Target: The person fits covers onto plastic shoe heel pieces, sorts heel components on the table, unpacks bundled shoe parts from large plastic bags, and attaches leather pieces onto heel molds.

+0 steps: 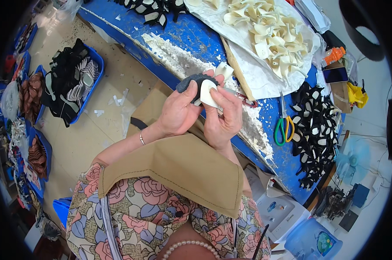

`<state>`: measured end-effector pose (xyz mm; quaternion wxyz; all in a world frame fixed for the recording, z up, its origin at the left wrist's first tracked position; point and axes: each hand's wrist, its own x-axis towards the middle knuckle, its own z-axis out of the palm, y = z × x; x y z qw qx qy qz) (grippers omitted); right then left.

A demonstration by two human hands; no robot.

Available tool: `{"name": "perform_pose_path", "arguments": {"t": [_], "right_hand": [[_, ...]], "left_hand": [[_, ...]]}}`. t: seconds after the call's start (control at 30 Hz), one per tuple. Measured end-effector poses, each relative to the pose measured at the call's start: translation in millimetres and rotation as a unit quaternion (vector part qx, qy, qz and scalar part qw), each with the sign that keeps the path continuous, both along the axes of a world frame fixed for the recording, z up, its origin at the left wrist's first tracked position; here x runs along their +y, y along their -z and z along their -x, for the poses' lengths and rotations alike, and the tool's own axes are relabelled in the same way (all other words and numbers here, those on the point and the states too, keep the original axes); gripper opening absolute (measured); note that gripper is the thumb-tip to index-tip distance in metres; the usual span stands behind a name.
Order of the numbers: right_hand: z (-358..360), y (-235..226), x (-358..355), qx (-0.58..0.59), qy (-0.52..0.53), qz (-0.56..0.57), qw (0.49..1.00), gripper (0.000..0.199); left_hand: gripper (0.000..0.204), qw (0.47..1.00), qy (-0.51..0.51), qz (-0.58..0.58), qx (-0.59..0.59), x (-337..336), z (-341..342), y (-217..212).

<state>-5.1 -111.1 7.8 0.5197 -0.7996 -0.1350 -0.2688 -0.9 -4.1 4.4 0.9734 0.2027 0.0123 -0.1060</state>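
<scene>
My left hand (178, 110) holds a dark grey-black fabric piece (195, 86) between thumb and fingers, just above the table's near edge. Against it sits a cream-white curved plastic piece (208, 93), which looks like a shoe heel. My right hand (224, 113) is closed on this piece, thumb and fingers pinching it. Behind the hands, another cream heel-shaped piece (224, 70) shows by the fingertips. A tool with a metal part and a red end (250, 103) lies beside my right hand, partly hidden by it.
Cream heel-shaped pieces (278, 37) are heaped on a white sheet (224, 32) across the blue table (118, 27). Scissors (284, 125) with green and yellow handles lie right, near many black-covered pieces (315, 134). Blue bins (88, 93) of dark pieces stand on the left floor.
</scene>
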Motion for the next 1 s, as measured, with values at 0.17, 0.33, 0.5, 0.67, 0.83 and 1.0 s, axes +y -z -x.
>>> {"name": "perform_pose_path", "arguments": {"t": [0.17,0.33,0.5,0.67,0.83,1.0], "right_hand": [[-0.5,-3.4,-1.2,0.006,-0.008,0.0,1.0,0.023],[-5.0,9.2,-3.2,-0.003,-0.013,-0.008,1.0,0.026],[-2.0,14.4,-10.5,-0.006,-0.013,0.083,0.996,0.035],[-0.2,-3.6,-41.1,0.095,-0.108,0.118,0.983,0.039],[-5.9,-8.3,-49.6,0.433,-0.268,-0.204,0.836,0.033],[1.7,-3.1,-50.4,0.438,-0.292,-0.247,0.813,0.021]], "left_hand": [[0.042,0.999,0.006,-0.03,-0.014,1.7,2.9,-5.4],[0.039,0.993,0.013,-0.115,-0.018,7.2,12.8,10.5],[0.028,0.95,0.054,-0.304,-0.038,25.0,12.0,43.7],[0.026,0.836,0.112,-0.527,-0.108,42.3,8.9,-0.4],[0.023,0.817,0.219,-0.513,-0.149,50.1,15.4,-19.3],[0.018,0.847,0.231,-0.464,-0.117,51.2,21.8,-26.9]]}}
